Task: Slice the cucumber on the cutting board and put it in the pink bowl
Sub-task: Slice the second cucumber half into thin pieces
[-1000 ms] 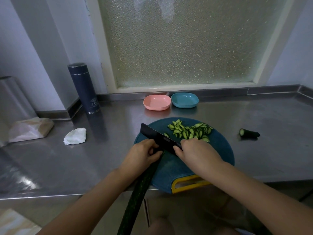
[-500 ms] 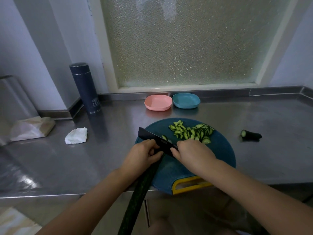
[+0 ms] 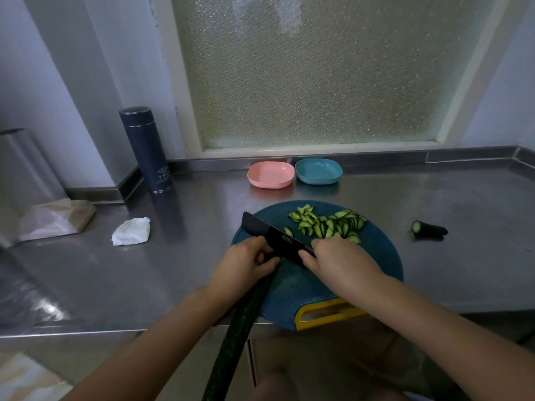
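**Cucumber held and knife set on the round board**

The steel worktop (image 3: 434, 270) carries a round teal cutting board (image 3: 376, 256) with a yellow handle at its near edge. A long dark cucumber (image 3: 240, 322) lies across the board's near-left part, its uncut length reaching past the worktop edge toward me. My left hand (image 3: 243, 264) is curled over the cucumber's far end, holding it down. My right hand (image 3: 338, 261) is closed around the handle of a black knife (image 3: 275, 238), whose blade stands between both hands, angled to the far left. A dark flask (image 3: 146, 149) stands upright at the back left. The pink bowl (image 3: 270, 185) sits beyond the board, just beside a blue bowl (image 3: 318, 179) on its right. A heap of cucumber slices (image 3: 327, 224) lies on the board's far part. A cut end (image 3: 428, 228) lies on the worktop to the right, apart from the board.
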`<state>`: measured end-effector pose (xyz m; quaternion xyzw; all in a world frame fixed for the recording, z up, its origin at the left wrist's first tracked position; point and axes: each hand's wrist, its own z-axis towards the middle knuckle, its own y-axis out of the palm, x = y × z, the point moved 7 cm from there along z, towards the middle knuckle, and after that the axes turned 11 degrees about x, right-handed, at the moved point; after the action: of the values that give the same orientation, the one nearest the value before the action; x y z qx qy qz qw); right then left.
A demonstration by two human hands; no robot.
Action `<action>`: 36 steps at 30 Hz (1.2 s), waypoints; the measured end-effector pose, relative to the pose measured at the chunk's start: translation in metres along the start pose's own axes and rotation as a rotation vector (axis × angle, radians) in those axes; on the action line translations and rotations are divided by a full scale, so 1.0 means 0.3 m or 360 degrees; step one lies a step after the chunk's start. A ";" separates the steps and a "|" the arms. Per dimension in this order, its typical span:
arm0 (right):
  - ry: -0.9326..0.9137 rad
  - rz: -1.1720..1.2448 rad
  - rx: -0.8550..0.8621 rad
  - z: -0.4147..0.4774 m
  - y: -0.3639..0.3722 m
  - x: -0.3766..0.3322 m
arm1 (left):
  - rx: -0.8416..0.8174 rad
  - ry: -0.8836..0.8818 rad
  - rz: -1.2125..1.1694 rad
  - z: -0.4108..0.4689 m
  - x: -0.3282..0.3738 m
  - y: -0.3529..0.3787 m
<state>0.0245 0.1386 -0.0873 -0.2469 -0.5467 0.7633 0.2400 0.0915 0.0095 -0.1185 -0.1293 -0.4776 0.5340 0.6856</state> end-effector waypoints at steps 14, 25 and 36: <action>-0.0041 -0.0053 0.0065 -0.022 -0.030 -0.011 | -0.0009 -0.0003 0.0010 -0.001 -0.006 0.003; -0.0026 -0.0134 0.0087 -0.026 -0.006 -0.022 | -0.0019 0.0000 0.0060 0.000 0.001 0.002; 0.0050 -0.0112 0.0039 -0.004 0.034 -0.019 | -0.0119 0.0023 0.0009 -0.042 0.008 -0.019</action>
<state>0.0287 0.1329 -0.0969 -0.2365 -0.5417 0.7571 0.2783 0.1049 0.0135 -0.1199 -0.1599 -0.4918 0.5169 0.6822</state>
